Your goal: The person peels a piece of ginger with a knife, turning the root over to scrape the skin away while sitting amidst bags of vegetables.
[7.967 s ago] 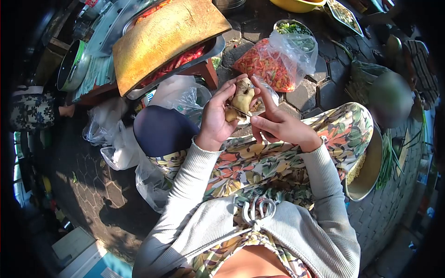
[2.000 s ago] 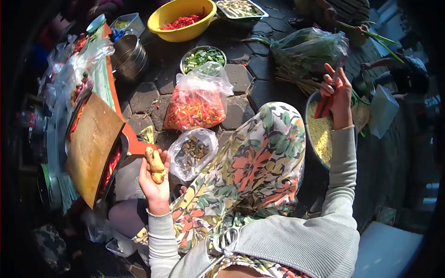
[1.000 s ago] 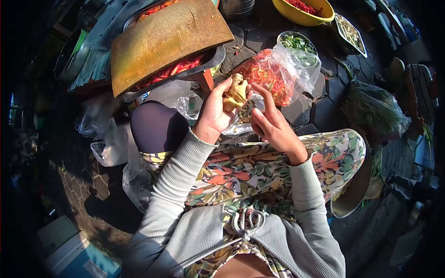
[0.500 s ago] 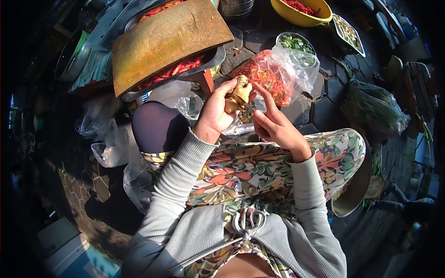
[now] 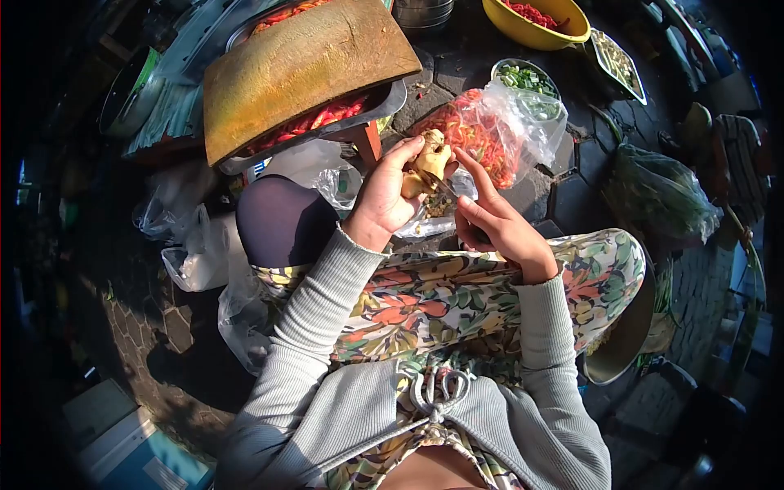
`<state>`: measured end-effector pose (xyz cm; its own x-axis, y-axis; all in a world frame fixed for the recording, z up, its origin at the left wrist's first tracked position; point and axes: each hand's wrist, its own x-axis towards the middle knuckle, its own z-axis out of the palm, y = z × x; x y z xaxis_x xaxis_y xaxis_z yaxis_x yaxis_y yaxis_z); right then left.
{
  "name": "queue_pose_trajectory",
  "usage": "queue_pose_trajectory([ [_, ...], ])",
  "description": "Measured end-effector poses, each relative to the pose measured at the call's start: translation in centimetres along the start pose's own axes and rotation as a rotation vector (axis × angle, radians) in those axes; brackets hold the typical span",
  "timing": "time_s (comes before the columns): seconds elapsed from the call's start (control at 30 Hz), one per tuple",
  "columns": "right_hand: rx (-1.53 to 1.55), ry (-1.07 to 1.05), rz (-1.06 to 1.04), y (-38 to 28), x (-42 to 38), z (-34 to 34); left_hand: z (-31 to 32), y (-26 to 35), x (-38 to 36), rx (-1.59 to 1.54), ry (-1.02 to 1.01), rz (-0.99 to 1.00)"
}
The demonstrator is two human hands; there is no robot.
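Note:
In the head view, my left hand (image 5: 382,196) is closed around a knobbly, pale yellow piece of ginger root (image 5: 430,160). My right hand (image 5: 500,224) grips a small knife (image 5: 446,189); its thin blade points at the lower side of the ginger, and most of the handle is hidden in my palm. The right index finger stretches forward close to the ginger. Below both hands lies a plastic bag with small peelings (image 5: 437,206). Just beyond them is a clear bag of cut red and orange chillies (image 5: 478,135).
A wooden cutting board (image 5: 310,69) rests over a metal tray of red chillies (image 5: 322,118) at left. Farther off are a bowl of chopped greens (image 5: 527,79), a yellow basin (image 5: 539,31) and a tray of pale pieces (image 5: 618,65). Bagged greens (image 5: 665,192) lie right.
The view has shifted slightly, moving the surroundings a little to the right. The ginger is turned a bit in my left hand, and the knife stays close against its lower side.

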<state>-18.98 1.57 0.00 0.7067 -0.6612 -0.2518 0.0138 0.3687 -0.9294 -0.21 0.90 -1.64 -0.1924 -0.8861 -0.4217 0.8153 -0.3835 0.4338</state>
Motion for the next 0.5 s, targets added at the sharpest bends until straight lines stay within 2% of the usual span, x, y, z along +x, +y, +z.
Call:
queue_pose_trajectory([
  [0.03, 0.001, 0.0, 0.001, -0.1, 0.0, 0.0, 0.1, -0.1, 0.0, -0.001, 0.001, -0.001],
  [0.1, 0.013, 0.007, 0.06, -0.4, -0.1, 0.2, 0.2, -0.3, -0.1, 0.13, 0.004, 0.16],
  [0.2, -0.036, -0.012, 0.053, -0.3, -0.1, 0.0, 0.1, -0.3, -0.1, 0.168, -0.029, 0.183],
  [0.4, -0.043, -0.017, 0.052, -0.2, 0.0, 0.1, -0.4, -0.6, 0.1, 0.091, 0.019, 0.056],
  [0.43, -0.046, -0.024, 0.019, 0.5, 0.4, -0.1, 0.3, -0.4, -0.3, 0.159, 0.015, 0.039],
  [0.5, -0.043, -0.038, 0.038, 0.8, 0.4, -0.4, -0.4, -0.4, -0.1, 0.215, 0.014, 0.087],
])
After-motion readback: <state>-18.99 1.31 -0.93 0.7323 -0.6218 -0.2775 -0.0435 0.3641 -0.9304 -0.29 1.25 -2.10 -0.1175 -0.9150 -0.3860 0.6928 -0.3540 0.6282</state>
